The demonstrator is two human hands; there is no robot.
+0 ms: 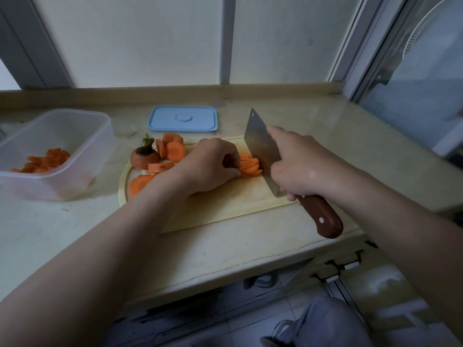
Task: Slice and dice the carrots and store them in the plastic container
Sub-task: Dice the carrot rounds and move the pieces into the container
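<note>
1. Cleaver [260, 144]: right hand [298, 166] wrapped round its handle, blade upright just right of the carrot slices [250, 167].
2. Slices: fanned stack on the cutting board [233, 204], pinned under the left hand [213, 166]'s curled fingertips, nearer that hand.
3. Plastic container [57, 136]: left of board, holds cut carrot.
4. Lid [183, 118]: off, behind board.

You've a beige countertop [250, 246] running under frosted window panes [150, 41]. Below its front edge you see dark metal fittings [337, 266] and a grey tiled floor [238, 319].
</note>
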